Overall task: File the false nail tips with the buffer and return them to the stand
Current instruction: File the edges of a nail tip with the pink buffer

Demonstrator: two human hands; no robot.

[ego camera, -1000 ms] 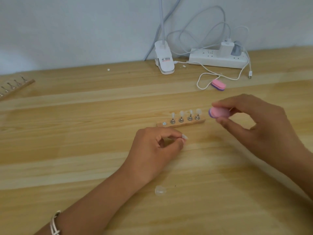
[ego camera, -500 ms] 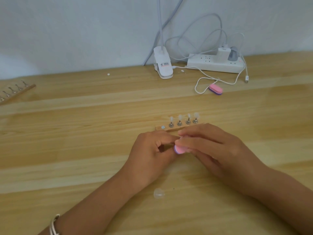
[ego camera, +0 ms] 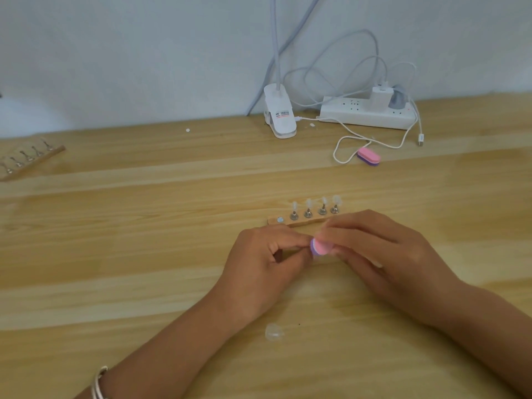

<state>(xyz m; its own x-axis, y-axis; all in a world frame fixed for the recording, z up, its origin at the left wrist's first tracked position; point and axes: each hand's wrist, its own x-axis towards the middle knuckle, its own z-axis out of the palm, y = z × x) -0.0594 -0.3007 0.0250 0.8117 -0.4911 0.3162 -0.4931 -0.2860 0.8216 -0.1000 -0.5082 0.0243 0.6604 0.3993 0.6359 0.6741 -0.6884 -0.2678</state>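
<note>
A pale pinewood counter (ego camera: 144, 254) with long grain bands carries a short wooden strip stand (ego camera: 300, 223). Four small metal pegs (ego camera: 308, 214) stand upright in a row on it, each topped by a clear plastic false nail tip (ego camera: 308, 202). The place at the stand's left end shows only a flat round metal disc (ego camera: 279, 219).

Just in front of the stand, the right hand (ego camera: 383, 251) grips a small oval foam buffer block, pink over purple (ego camera: 319, 246), its fingers curled round it. The left hand (ego camera: 264, 260) meets the buffer's end with thumb and forefinger pinched together. What they pinch is hidden behind the buffer, so I cannot tell whether they hold anything.

One more clear nail tip (ego camera: 275, 332) lies loose on the counter, nearer the person and between the forearms. A silver bangle (ego camera: 99, 381) circles the left wrist.

By the wall, a second pink and purple buffer (ego camera: 369, 156) lies beside a looped white cable (ego camera: 345, 145), near a white power strip (ego camera: 365, 115) and a white clip lamp base (ego camera: 280, 116). A second wooden stand with bare metal pegs (ego camera: 28, 164) sits at the far left.
</note>
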